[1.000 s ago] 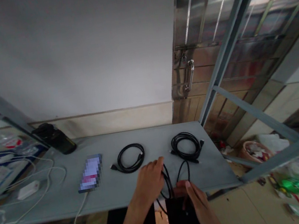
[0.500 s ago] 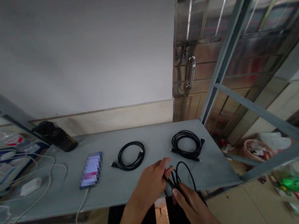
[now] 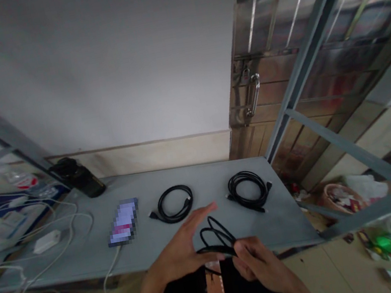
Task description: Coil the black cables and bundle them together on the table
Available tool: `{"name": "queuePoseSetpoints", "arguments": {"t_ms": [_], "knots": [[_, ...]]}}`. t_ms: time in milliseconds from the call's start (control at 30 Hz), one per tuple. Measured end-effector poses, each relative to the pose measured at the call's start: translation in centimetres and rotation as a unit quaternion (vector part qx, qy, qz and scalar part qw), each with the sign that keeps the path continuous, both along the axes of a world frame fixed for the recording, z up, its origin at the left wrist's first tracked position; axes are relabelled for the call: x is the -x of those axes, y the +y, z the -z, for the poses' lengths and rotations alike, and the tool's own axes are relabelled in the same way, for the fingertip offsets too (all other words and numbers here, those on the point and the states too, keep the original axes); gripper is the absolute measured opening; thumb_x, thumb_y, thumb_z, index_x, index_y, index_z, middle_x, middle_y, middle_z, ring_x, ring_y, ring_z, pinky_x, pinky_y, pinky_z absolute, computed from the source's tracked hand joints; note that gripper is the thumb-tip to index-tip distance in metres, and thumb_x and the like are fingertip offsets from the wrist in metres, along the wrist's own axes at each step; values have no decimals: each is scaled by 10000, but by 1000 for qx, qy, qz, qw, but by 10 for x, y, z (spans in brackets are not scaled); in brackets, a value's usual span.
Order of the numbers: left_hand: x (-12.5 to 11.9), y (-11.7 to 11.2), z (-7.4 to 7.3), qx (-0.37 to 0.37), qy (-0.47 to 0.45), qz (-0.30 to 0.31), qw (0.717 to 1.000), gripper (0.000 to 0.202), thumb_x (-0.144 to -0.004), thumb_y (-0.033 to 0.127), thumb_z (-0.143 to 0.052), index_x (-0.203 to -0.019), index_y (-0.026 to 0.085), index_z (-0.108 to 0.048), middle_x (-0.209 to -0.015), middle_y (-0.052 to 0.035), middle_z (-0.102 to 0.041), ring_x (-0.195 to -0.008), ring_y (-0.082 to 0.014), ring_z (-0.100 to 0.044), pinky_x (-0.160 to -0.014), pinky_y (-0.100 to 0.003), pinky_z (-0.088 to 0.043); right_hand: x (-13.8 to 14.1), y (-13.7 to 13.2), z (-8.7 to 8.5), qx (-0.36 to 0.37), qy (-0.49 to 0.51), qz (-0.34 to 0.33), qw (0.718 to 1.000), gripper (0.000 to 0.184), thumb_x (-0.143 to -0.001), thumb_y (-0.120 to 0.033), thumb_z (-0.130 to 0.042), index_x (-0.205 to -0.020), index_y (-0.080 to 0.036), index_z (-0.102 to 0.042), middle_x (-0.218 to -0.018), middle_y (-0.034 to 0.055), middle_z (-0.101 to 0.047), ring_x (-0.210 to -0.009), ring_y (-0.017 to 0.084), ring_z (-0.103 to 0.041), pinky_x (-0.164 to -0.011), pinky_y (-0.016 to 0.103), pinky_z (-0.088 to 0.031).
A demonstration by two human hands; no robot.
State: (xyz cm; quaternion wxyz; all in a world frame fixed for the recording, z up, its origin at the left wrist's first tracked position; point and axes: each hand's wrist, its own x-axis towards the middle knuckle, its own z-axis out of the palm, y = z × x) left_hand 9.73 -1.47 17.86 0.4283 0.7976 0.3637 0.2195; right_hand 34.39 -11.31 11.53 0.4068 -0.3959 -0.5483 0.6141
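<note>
My right hand (image 3: 254, 261) is closed around a bunched black cable (image 3: 221, 248) at the table's front edge. Several loose loops of this cable stick out leftward from the fist. Beside those loops, my left hand (image 3: 185, 247) is open, fingers stretched out and thumb apart below; the loops reach in between thumb and fingers, and I cannot tell whether they touch the palm. Behind the hands, a coiled black cable (image 3: 173, 219) with plug ends lies on the grey table (image 3: 142, 252). A second, thicker coil of black cable (image 3: 248, 202) lies farther right.
A phone (image 3: 123, 222) with a white cord lies on the left. Farther left are a white adapter (image 3: 47, 241), tangled white cords, a black device (image 3: 80, 179) and a plastic bottle (image 3: 25, 181). Grey metal posts (image 3: 302, 67) frame the table. Another lit phone (image 3: 214, 287) shows below the hands.
My left hand has opened and moved left, away from my right hand. The held cable's loops now point left instead of upward. The view has shifted slightly; both coils stay put.
</note>
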Motion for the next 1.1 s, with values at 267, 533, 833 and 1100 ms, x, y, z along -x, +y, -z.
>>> {"name": "queuePoseSetpoints", "arguments": {"t_ms": [267, 533, 833, 1100], "knots": [[-7, 4, 21, 66, -58, -82, 993, 167, -933, 288, -691, -894, 177, -809, -762, -9, -719, -724, -172, -611, -697, -270, -451, -6, 32, -11, -78, -132, 86, 984, 684, -1171, -775, -424, -773, -230, -538, -662, -20, -542, -639, 140, -518, -665, 282, -399], [-27, 11, 25, -28, -87, -130, 987, 233, -897, 201, -634, -962, 228, -855, -879, -38, -847, -812, -228, -782, -780, -307, -555, 17, 58, 11, -112, -125, 193, 967, 662, -1114, -826, -497, -851, -224, -576, -708, -37, -459, -685, 156, -444, -650, 295, -335], [-23, 27, 47, -3, -88, -147, 985, 314, -846, 96, -611, -999, 234, -847, -959, -41, -870, -911, -236, -820, -858, -310, -575, 22, 62, 33, -41, -30, 114, 992, 871, -936, -1073, -461, -924, -225, -663, -812, 33, -645, -727, 193, -595, -700, 323, -533], [4, 22, 27, 245, -59, -33, 967, 272, -927, 449, -825, -912, 201, -713, -639, 56, -611, -548, -124, -517, -533, -233, -353, 19, 56, 24, 111, 29, -62, 991, 714, -982, -922, -650, -819, -236, -540, -460, -101, -405, -355, 68, -316, -399, 213, -288]]}}
